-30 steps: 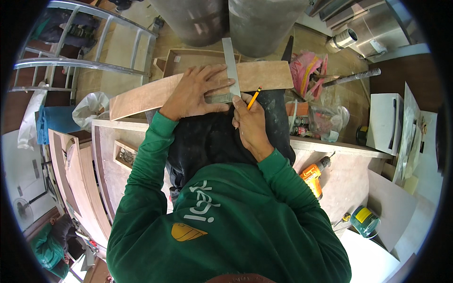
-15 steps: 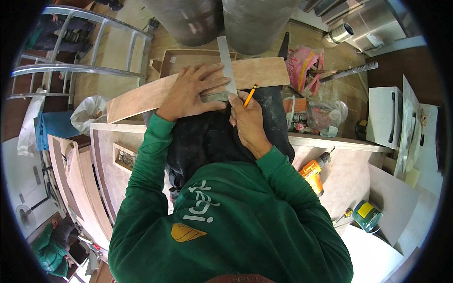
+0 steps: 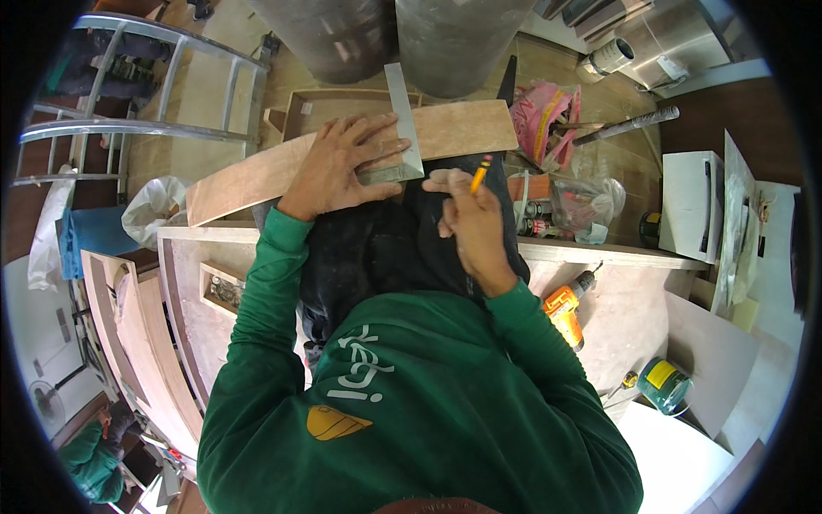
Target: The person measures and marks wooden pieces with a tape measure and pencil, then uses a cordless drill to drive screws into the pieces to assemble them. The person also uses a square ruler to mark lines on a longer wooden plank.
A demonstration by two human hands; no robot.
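A long, thin wooden board (image 3: 467, 127) lies across my lap, its left end lower than its right. On it rests a metal try square (image 3: 402, 107), the blade crossing the board and the stock along the near edge. My left hand (image 3: 336, 170) holds the square to the board, fingers spread over wood and blade, thumb by the stock. Just right of the stock, my right hand (image 3: 475, 227) grips a yellow pencil (image 3: 479, 177), its eraser end up. The pencil's tip is hidden by the hand, which is apart from the board.
An aluminium ladder (image 3: 163, 81) stands at left. Two large grey cylinders (image 3: 334, 38) rise ahead, beside a shallow wooden tray (image 3: 300, 111). An orange drill (image 3: 562, 315) lies at right, near a green can (image 3: 664, 385). A pink bag (image 3: 544, 120) sits ahead right. Another person (image 3: 90, 458) is at lower left.
My right hand has drawn back from the square's blade, to the right and nearer to me, still with the pencil. The left hand keeps its place on the square and board.
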